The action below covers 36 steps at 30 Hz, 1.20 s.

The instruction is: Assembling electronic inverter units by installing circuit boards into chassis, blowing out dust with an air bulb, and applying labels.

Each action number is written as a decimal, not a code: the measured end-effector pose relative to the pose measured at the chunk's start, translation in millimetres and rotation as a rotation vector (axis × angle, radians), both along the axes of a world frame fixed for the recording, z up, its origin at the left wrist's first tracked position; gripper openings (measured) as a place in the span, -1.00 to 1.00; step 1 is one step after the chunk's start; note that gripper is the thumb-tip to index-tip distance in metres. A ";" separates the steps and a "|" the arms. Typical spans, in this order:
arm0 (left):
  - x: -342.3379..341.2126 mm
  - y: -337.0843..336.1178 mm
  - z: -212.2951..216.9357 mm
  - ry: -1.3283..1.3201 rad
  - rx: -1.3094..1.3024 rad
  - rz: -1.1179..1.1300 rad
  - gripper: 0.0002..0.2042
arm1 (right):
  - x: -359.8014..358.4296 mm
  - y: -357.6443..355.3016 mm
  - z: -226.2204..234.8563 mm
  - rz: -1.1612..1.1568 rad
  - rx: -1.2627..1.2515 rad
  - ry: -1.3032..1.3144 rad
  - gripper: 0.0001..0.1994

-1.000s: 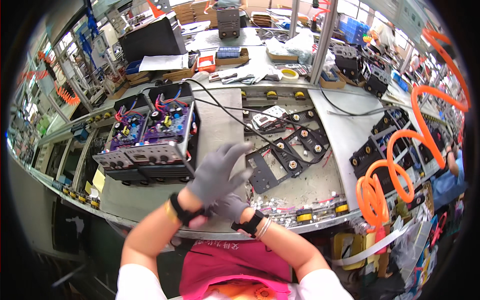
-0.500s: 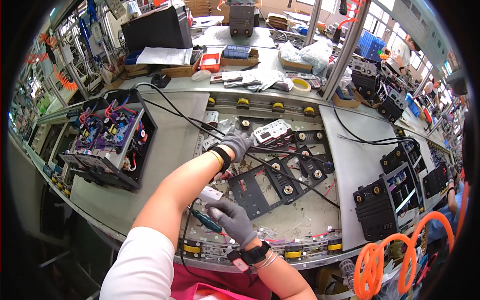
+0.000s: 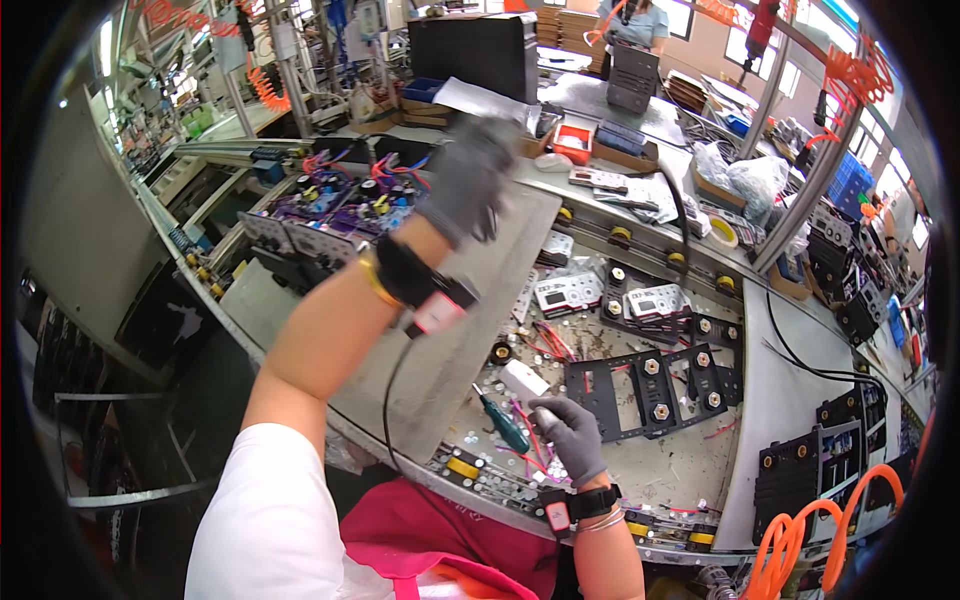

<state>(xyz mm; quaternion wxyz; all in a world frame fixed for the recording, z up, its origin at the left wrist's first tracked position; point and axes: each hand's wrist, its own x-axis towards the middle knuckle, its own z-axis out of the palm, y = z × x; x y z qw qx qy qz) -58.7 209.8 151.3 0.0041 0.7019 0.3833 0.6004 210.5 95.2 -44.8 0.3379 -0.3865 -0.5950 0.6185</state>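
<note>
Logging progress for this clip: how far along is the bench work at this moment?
Early to midway, at a guess. Done: two small display modules lie on the bench beside the black bracket plate. In hand: the right hand keeps a closed grip on a green-handled screwdriver beside a small white block; the left hand is raised, blurred. Left: loose red wires and washers lie scattered.

Grey gloves, black wristbands (one cabled) — white sleeve, pink apron.
</note>
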 end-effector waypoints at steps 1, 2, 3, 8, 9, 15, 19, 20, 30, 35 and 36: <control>-21.2 -16.5 23.2 -0.757 -0.447 -0.339 -0.88 | 2.1 1.7 -4.7 -0.004 -0.015 0.002 -0.79; -47.0 -27.4 35.9 -0.960 -0.358 -0.321 -0.88 | 1.1 2.5 -5.9 0.013 -0.032 0.000 -0.79; -82.8 -33.3 32.0 -1.017 -0.346 -0.251 -0.85 | -0.5 2.8 -5.8 0.028 -0.048 -0.002 -0.79; -135.1 -81.7 -14.7 -1.189 -0.584 -0.086 -0.86 | 1.2 4.9 -2.9 0.066 -0.077 0.000 -0.79; -138.3 -87.9 -17.2 -1.253 -0.610 -0.120 -0.87 | 1.8 5.7 -6.0 0.068 -0.075 0.002 -0.79; -94.5 -140.2 -0.9 -0.716 -0.661 0.126 -0.73 | 11.9 8.2 -9.3 0.031 -0.116 -0.011 -0.80; -37.0 -210.9 -69.2 0.470 -0.340 0.407 -0.43 | 11.2 9.5 -10.8 0.030 -0.071 0.021 -0.80; -23.2 -225.9 -105.4 0.610 -0.436 0.513 -0.37 | 9.6 8.3 -7.8 0.033 -0.061 0.008 -0.80; 48.3 -226.0 -187.1 0.857 -1.011 0.715 -0.31 | 14.0 1.3 -10.7 0.083 -0.111 -0.038 -0.81; 33.3 -228.9 -185.4 0.791 -0.977 0.666 -0.32 | 17.0 3.8 -19.5 0.129 -0.100 -0.066 -0.79; 30.4 -227.7 -183.9 0.800 -0.980 0.661 -0.32 | 16.4 4.4 -19.1 0.145 -0.078 -0.082 -0.78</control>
